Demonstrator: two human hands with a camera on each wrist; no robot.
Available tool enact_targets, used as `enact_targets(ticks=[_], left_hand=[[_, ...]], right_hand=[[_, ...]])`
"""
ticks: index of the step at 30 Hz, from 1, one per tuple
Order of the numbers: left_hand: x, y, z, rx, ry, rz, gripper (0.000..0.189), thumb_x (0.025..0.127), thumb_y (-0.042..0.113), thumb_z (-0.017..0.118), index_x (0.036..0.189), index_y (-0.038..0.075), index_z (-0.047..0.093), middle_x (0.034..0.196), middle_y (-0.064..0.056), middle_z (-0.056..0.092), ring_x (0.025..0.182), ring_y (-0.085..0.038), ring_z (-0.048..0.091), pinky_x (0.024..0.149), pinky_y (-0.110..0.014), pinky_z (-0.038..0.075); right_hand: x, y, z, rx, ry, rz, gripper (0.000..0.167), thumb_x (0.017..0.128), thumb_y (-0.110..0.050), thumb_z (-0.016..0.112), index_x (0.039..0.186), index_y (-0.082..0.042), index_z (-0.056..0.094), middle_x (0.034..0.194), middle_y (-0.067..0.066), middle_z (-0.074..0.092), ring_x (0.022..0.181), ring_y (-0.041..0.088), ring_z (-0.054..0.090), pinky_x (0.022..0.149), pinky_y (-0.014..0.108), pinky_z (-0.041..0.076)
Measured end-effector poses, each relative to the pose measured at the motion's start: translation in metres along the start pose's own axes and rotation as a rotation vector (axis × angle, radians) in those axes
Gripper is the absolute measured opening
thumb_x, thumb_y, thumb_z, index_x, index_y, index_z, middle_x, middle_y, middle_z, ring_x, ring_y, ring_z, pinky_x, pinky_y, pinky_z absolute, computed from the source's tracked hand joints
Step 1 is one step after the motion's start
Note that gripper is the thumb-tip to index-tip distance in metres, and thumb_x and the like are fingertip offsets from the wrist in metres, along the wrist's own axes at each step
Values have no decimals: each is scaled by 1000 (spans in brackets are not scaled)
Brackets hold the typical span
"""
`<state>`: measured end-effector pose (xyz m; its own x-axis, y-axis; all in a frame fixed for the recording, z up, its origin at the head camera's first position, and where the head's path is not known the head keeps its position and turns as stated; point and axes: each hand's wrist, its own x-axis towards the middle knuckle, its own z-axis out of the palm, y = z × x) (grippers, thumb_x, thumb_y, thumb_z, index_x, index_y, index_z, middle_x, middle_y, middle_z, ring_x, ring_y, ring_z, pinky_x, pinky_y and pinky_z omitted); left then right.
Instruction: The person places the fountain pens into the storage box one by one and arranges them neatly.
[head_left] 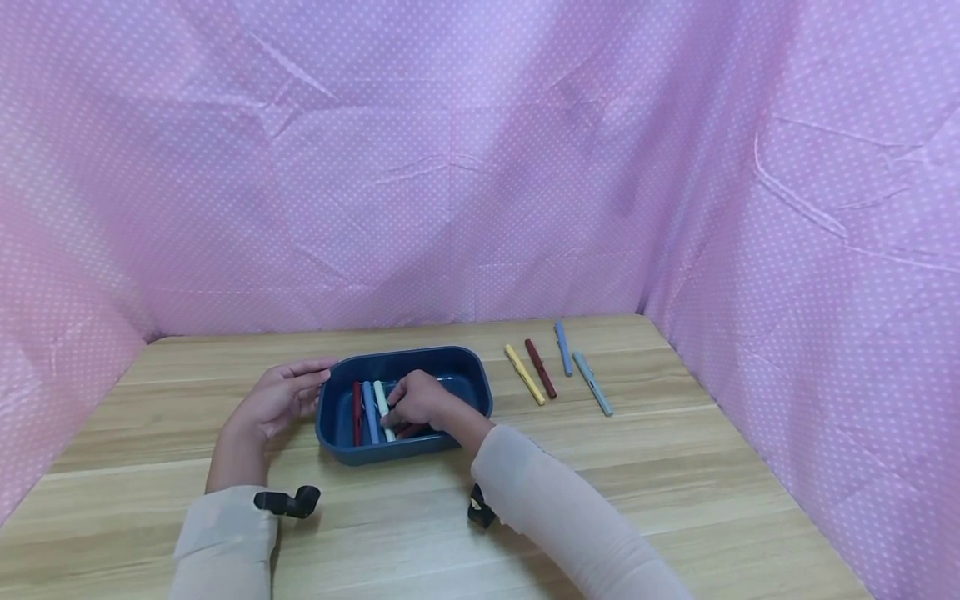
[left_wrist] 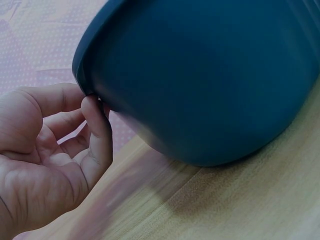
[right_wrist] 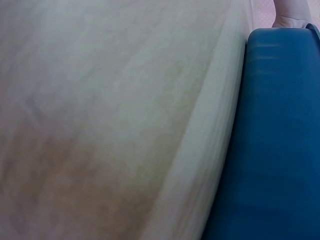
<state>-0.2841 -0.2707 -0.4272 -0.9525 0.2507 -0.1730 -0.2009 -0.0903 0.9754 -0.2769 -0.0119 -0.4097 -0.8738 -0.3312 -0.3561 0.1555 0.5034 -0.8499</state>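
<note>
A dark blue rectangular box sits on the wooden table. My left hand pinches its left rim between thumb and fingers, as the left wrist view shows up close. Inside, a dark red pen, a blue pen and a pale green pen lie side by side. My right hand reaches over the near wall into the box, its curled fingers pinching the pale green pen. Another dark red pen shows slantwise beneath that hand, partly hidden by it.
Right of the box, a yellow pen, a dark red pen, a blue pen and a grey-blue pen lie on the table. Pink dotted cloth hangs around the back and sides.
</note>
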Motion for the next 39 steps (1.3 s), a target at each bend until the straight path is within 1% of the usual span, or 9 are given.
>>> enact_targets(ticks=[6, 12, 18, 26, 32, 34, 39], left_hand=[[0, 0, 0, 1, 5, -7, 30, 102, 13, 65, 132, 9, 69, 113, 5, 74, 93, -8, 68, 80, -25, 57], [2, 1, 0, 8, 14, -10, 30, 102, 15, 66, 131, 11, 70, 114, 6, 74, 95, -8, 69, 81, -25, 57], [1, 2, -1, 25, 17, -16, 31, 102, 16, 66, 133, 11, 69, 114, 7, 73, 97, -8, 69, 83, -26, 57], [2, 3, 0, 28, 18, -11, 27, 102, 15, 65, 129, 13, 71, 113, 7, 74, 97, -8, 69, 83, -26, 57], [-1, 4, 2, 13, 11, -4, 29, 103, 12, 64, 131, 9, 70, 114, 6, 74, 98, -9, 70, 83, -26, 57], [-1, 5, 3, 16, 3, -1, 29, 103, 12, 63, 131, 9, 70, 114, 7, 74, 98, -8, 70, 83, -25, 57], [0, 6, 2, 14, 9, -8, 28, 103, 12, 63, 130, 11, 71, 114, 7, 74, 98, -8, 70, 82, -25, 57]], right_hand=[[-1, 0, -2, 37, -6, 12, 18, 87, 5, 78, 100, 0, 68, 82, 10, 67, 65, 22, 70, 64, 35, 61], [-1, 1, -6, 59, -8, 12, 18, 88, 6, 76, 103, 1, 70, 84, 11, 67, 67, 24, 70, 66, 37, 62], [-2, 2, -9, 81, -12, 12, 18, 87, 7, 77, 102, 1, 70, 83, 11, 68, 67, 24, 69, 65, 37, 62], [-3, 4, -16, 113, -22, -3, 19, 88, 7, 75, 106, 4, 70, 87, 12, 68, 72, 25, 70, 67, 39, 62], [-4, 0, -24, 101, -10, -8, 18, 89, 5, 75, 107, 4, 70, 87, 12, 71, 74, 25, 72, 64, 37, 62], [-5, -1, -28, 93, -9, -9, 19, 90, 4, 75, 108, 4, 70, 88, 12, 71, 75, 25, 73, 65, 37, 62], [-5, -5, -39, 103, -19, -12, 23, 91, 3, 73, 114, 6, 68, 90, 13, 71, 79, 27, 73, 68, 37, 62]])
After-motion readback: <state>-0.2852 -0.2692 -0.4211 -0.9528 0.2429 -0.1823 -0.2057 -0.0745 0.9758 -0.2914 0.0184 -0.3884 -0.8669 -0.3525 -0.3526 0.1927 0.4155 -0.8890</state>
